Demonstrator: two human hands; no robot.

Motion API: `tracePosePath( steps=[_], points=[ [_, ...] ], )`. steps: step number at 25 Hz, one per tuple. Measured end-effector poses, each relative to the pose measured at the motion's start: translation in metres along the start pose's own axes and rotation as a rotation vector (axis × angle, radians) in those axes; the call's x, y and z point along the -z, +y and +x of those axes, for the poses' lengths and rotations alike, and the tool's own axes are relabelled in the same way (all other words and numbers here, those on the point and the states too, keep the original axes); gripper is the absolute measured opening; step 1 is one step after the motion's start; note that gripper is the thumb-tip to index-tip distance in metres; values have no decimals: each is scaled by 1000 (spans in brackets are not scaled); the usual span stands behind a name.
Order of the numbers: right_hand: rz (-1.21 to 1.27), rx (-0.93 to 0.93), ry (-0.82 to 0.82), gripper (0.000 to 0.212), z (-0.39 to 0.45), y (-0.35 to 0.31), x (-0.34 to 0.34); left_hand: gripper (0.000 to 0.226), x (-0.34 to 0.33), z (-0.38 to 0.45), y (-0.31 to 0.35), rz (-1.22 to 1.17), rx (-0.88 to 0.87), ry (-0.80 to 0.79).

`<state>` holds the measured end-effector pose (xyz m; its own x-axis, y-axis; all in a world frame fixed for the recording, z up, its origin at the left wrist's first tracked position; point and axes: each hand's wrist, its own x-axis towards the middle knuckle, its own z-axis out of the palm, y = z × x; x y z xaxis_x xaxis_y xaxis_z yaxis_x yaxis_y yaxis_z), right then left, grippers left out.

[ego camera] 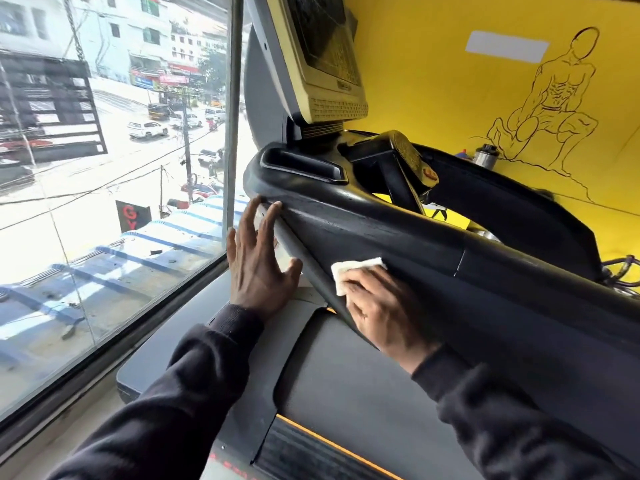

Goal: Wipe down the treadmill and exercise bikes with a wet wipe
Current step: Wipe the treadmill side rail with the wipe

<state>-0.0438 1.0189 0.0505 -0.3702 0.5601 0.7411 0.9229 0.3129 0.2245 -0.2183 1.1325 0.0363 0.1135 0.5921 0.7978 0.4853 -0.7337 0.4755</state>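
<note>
Right hand [384, 306] has the wet wipe [356, 271] flattened under its fingers, pressed against the dark side face of the treadmill console [398, 233], just where the slanted grey support bar [304, 261] meets it. Left hand [258, 261] is spread flat with straight fingers, holding nothing, bracing on the near side of that bar, fingertips up at the console's lower edge.

Tips for this bit, imo: keep the wipe flat rather than balled up so more of it touches, and run long overlapping strokes along the panel instead of scrubbing in one spot. That seam between bar and panel looks like a grime trap, so fold a corner of the wipe in there. The recessed tray [301, 164] up top and the monitor [322, 64] above it probably want a pass too, lightly on the screen. Treadmill deck [346, 386] sits below, beside the window [104, 168].
</note>
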Motion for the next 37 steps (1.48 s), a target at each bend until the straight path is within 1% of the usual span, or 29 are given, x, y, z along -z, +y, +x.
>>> tracePosePath(
  steps=[2, 3, 6, 8, 12, 16, 18, 21, 26, 30, 31, 33, 37],
  points=[
    [-42, -48, 29, 28, 12, 0, 4, 82, 0, 3, -1, -82, 6, 12],
    [-58, -58, 17, 33, 20, -4, 2, 81, -1, 3, 0, -104, 4, 18],
    [-80, 2, -102, 44, 40, -16, -14, 78, -1, 4, 1, -147, 15, 19],
    [-91, 17, -138, 48, 59, -20, -25, 78, 1, 4, 0, -175, 17, 12],
    [-103, 21, -138, 49, 88, -32, -34, 73, 5, 5, -5, -158, 19, 18],
    [-38, 22, -24, 35, 62, -19, -25, 70, 5, 3, 3, -36, -28, 38],
    [-48, 20, 29, 38, 41, -9, -18, 70, 3, 1, 11, 2, -63, 33],
    [-86, -9, 86, 32, 12, 3, -6, 72, -7, -1, 24, 15, -83, 23],
    [-139, -101, 192, 26, -16, 16, 20, 73, -27, -4, 36, -5, -64, 65],
    [-144, -120, 371, 23, -25, 24, 39, 74, -32, -3, 37, -28, -78, 85],
    [-153, -120, 395, 23, -25, 26, 42, 74, -33, -3, 36, -27, -83, 90],
    [-186, -152, 372, 25, -20, 28, 42, 74, -33, -2, 35, -18, -86, 93],
    [-207, -190, 261, 34, 5, 18, 25, 74, -29, 0, 34, -28, -100, 102]
  ],
)
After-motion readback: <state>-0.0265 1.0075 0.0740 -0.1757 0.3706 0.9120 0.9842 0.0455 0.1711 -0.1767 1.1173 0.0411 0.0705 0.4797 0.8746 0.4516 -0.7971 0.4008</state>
